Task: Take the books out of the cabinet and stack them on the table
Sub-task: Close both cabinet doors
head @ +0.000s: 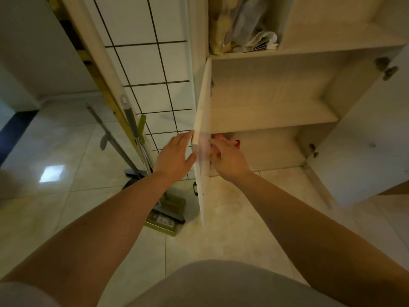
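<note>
At cabinet door (202,138), both hands (174,156) (229,159)

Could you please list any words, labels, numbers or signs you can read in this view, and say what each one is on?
None can be read.
Dustpan: a printed label with dark marks, too small and blurred to read.
Papers on the upper cabinet shelf: coloured edges only, no legible text.
Red thing at the right hand: no text visible.
</note>
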